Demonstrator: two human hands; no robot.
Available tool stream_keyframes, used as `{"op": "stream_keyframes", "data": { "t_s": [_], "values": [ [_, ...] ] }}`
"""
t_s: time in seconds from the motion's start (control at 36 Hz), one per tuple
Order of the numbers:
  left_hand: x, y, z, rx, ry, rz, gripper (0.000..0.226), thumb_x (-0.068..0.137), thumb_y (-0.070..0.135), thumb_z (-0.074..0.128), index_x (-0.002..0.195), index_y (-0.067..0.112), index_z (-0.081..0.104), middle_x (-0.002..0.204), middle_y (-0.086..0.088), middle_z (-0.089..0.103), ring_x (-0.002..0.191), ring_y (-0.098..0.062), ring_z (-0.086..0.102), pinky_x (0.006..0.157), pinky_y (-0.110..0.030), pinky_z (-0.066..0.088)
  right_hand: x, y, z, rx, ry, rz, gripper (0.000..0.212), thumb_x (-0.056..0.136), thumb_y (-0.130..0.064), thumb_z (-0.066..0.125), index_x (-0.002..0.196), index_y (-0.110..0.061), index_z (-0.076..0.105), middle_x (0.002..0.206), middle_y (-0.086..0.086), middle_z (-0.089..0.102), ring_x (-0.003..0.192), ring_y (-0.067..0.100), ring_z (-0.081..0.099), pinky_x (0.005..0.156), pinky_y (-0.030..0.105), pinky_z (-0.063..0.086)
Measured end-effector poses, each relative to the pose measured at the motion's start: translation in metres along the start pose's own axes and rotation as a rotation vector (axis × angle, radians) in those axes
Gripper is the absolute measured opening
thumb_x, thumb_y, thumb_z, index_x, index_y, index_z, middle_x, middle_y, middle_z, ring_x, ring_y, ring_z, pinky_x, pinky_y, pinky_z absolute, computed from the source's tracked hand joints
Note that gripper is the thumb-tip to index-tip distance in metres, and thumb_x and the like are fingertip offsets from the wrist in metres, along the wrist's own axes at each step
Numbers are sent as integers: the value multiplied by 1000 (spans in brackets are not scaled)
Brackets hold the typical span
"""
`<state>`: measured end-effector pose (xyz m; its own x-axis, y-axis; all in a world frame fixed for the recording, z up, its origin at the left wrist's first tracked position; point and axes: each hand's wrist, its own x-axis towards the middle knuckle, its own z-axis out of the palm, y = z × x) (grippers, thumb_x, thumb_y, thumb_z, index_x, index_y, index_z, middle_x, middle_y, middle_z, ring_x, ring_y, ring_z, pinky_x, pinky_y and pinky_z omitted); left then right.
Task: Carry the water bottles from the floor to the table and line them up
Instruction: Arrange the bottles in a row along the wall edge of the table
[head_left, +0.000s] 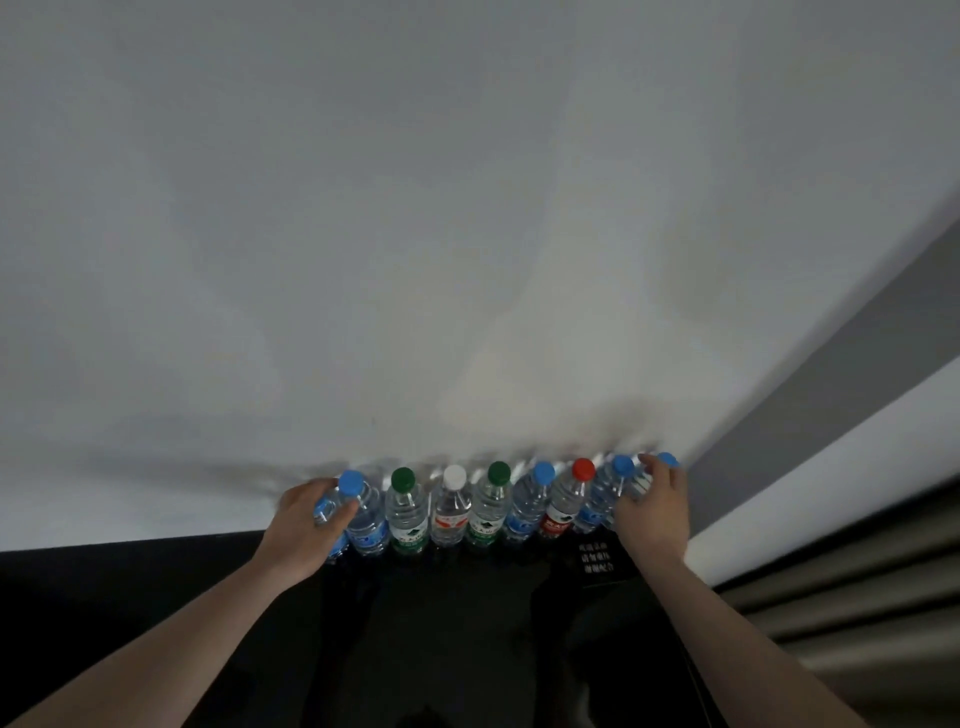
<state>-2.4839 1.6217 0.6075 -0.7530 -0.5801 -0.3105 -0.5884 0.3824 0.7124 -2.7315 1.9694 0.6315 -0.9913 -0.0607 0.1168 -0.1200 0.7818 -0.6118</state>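
Several clear water bottles stand upright in a row along the back edge of a black table (156, 582), against a white wall. Their caps run blue (352, 482), green (403, 478), white (455, 475), green (499, 472), blue (544, 473), red (583, 468), blue (622, 465). My left hand (306, 525) is wrapped around a blue-labelled bottle (324, 513) at the left end of the row; its cap is hidden. At the right end, my right hand (654, 512) is closed on the last bottle (642, 486), whose blue cap (668, 460) shows above my fingers.
The white wall (467, 234) rises directly behind the row. A small black sign with white text (597, 558) lies on the table by my right wrist. Right of the table are a grey and white wall band (831, 389) and grey curtain folds (857, 597).
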Motion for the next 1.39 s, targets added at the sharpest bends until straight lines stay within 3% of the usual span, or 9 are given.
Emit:
{"op": "stream_keyframes", "data": {
  "t_s": [0.11,0.22,0.36,0.47,0.53,0.64,0.86,1.28,1.39],
  "values": [
    [-2,-1,6,31,14,-9,52,95,46,60,139,18,53,146,-12,41,127,-29,49,111,-45,41,2,28,-15,51,235,-11,75,62,9,65,134,-5,49,125,23,48,117,41,41,104,53,34],
    [-3,2,10,39,46,-27,51,97,41,60,140,15,52,148,-14,36,130,-31,47,113,-46,38,26,38,-18,179,-79,193,78,79,-3,72,148,-11,36,144,19,44,131,38,43,109,49,37],
    [2,6,12,3,72,-25,50,97,36,61,141,12,53,146,-14,40,125,-30,53,111,-49,43,50,35,-5,277,-320,266,54,78,-6,80,126,-12,56,116,13,67,109,32,64,99,49,50],
    [1,9,17,7,123,-28,49,97,34,62,141,14,54,146,-11,38,128,-28,50,114,-45,39,62,38,-1,324,-383,322,25,79,-2,79,98,-10,64,92,13,69,72,18,63,62,33,53],
    [2,9,18,5,138,-19,48,97,35,61,141,15,54,145,-10,40,130,-26,46,115,-42,37,65,41,1,351,-433,397,30,82,-5,77,107,-13,63,98,14,68,77,22,64,62,33,52],
    [2,11,18,18,156,16,49,98,38,58,142,17,53,143,-9,43,133,-23,41,117,-42,34,72,48,6,352,-483,472,40,82,-8,74,120,-15,60,110,13,68,100,33,66,81,45,57],
    [1,8,16,59,209,102,45,98,32,61,139,17,54,136,-6,50,123,-23,52,112,-44,41,71,40,3,312,-516,479,24,84,-8,71,98,-24,61,103,8,68,88,24,65,62,33,53],
    [2,3,19,113,259,129,41,97,27,60,138,23,53,130,-2,54,114,-25,55,101,-48,49,64,29,-5,308,-548,458,25,86,-5,67,96,-26,59,97,3,68,86,24,64,62,35,53],
    [1,5,17,135,261,126,43,97,28,59,139,22,52,131,-3,54,116,-25,55,102,-48,49,64,29,-6,335,-558,453,28,87,-7,69,110,-19,59,101,7,68,88,26,64,64,36,53]
  ]
}}
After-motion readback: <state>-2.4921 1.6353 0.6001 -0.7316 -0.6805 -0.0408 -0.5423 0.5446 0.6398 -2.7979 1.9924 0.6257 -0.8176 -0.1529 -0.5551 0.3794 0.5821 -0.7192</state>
